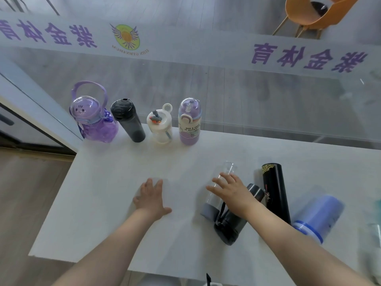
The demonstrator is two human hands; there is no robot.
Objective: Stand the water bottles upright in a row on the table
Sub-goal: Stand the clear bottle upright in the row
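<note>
Several bottles stand upright in a row along the far edge of the white table (pixel 107 203): a purple handled bottle (pixel 92 120), a dark grey bottle (pixel 128 121), a small white bottle (pixel 160 126) and a lilac bottle (pixel 189 122). Lying on their sides at the right are a clear bottle with a grey cap (pixel 216 193), a smoky dark bottle (pixel 233 223), a black flask (pixel 275 190) and a blue bottle (pixel 317 215). My right hand (pixel 231 189) hovers with spread fingers over the clear bottle. My left hand (pixel 151 200) rests flat on the table.
A glass wall with purple lettering runs just behind the table. The table's left edge drops to a wooden floor (pixel 26 193). An orange chair (pixel 313 13) stands beyond the glass. A pale green object (pixel 376 223) is blurred at the far right edge.
</note>
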